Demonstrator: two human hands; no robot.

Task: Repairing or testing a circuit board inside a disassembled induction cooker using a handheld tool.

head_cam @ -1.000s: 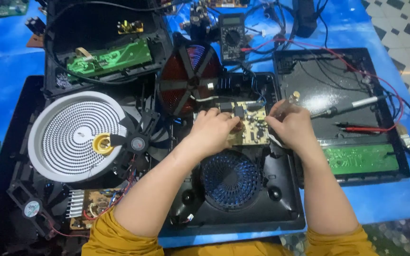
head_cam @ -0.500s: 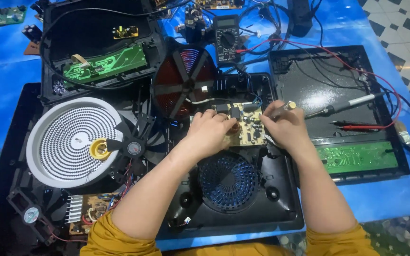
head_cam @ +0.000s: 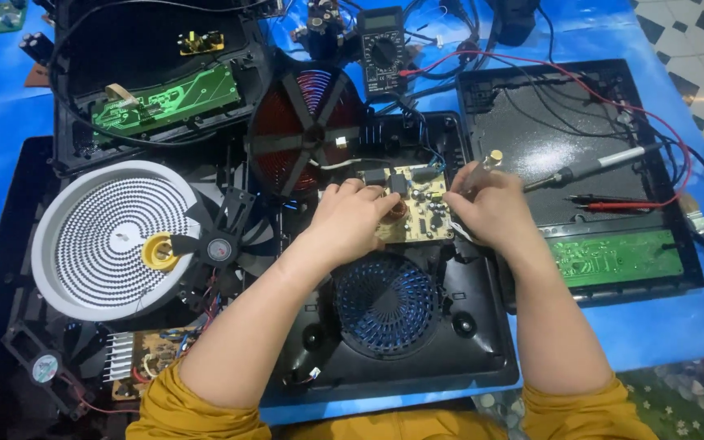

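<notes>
A beige circuit board (head_cam: 419, 218) lies in the open black cooker base (head_cam: 466, 358), just above its round blue fan (head_cam: 385, 303). My left hand (head_cam: 348, 222) rests on the board's left edge, its fingers curled over the parts there. At the board's right edge, my right hand (head_cam: 490, 213) is closed around a thin tool with a pale knob (head_cam: 495, 156) that sticks up above the fingers. The tool's tip is hidden by the hand.
A copper coil (head_cam: 307, 130) and a multimeter (head_cam: 380, 49) lie behind the board. To the right are a soldering iron (head_cam: 588, 171), red probes (head_cam: 621, 204) and a green board (head_cam: 613, 257). A white round heater (head_cam: 116, 236) sits to the left.
Both hands stay on the board in nearly the same place. The view has shifted slightly.
</notes>
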